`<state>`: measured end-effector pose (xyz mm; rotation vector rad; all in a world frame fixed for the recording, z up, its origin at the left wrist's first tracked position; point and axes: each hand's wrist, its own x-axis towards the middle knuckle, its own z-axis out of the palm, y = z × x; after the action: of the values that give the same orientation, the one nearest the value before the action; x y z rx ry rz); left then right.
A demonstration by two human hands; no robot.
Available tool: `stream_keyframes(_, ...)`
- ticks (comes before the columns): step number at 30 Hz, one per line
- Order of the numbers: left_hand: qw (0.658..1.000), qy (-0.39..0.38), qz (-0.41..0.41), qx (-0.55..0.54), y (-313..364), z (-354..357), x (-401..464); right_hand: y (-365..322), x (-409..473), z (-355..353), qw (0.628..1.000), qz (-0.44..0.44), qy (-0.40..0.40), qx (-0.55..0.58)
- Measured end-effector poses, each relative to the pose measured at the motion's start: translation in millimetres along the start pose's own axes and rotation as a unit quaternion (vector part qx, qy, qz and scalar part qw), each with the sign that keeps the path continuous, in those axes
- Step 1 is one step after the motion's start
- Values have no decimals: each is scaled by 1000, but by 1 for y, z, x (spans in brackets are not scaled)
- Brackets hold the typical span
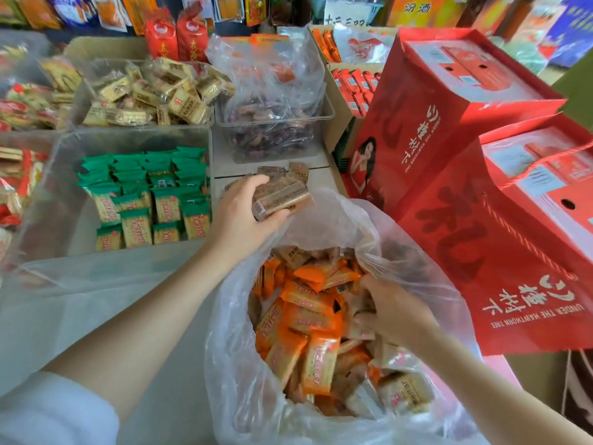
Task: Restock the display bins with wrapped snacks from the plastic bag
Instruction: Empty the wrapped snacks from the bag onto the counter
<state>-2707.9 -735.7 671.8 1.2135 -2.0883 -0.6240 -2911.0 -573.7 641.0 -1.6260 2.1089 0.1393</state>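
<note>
Above the plastic bag [321, 220], left grip [237, 216] holds brown snacks [282, 195].

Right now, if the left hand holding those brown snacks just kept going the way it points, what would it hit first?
The left hand points away and slightly right. It would probably first meet the loose brown packs just ahead, then the clear bin of dark snacks. Depth is hard to judge.

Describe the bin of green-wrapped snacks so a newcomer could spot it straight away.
Start at the big open plastic bag of orange snacks in front of the person. Just left of the left hand stands a clear bin, holding green-wrapped snacks in neat rows. No neighbouring bin holds green wrappers; the one behind holds loose yellow ones.
</note>
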Motion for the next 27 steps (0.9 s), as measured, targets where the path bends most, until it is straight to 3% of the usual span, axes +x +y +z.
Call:
stream_keyframes(3,998,1,-67,9,-23,2,28,-15,21,-60,971,10,135,198)
stream_keyframes(7,987,-52,-108,110,-66,23,63,-28,74,-114,876,3,237,420)
stream_keyframes(9,974,-93,-119,171,-90,43,86,-36,128,-128,853,21,248,459)
stream_keyframes(13,926,-238,-63,287,-103,81,91,-48,203,-128,833,80,232,496)
stream_keyframes(17,863,-325,5,386,-115,100,92,-47,274,-118,850,126,190,476)
stream_keyframes(20,897,-321,-27,302,-116,90,98,-48,311,-104,835,184,137,500)
stream_keyframes(23,949,-240,-61,193,-115,72,107,-64,330,-89,794,209,58,569)
stream_keyframes(27,983,-157,-76,58,-103,52,109,-84,340,-66,828,183,-17,530)
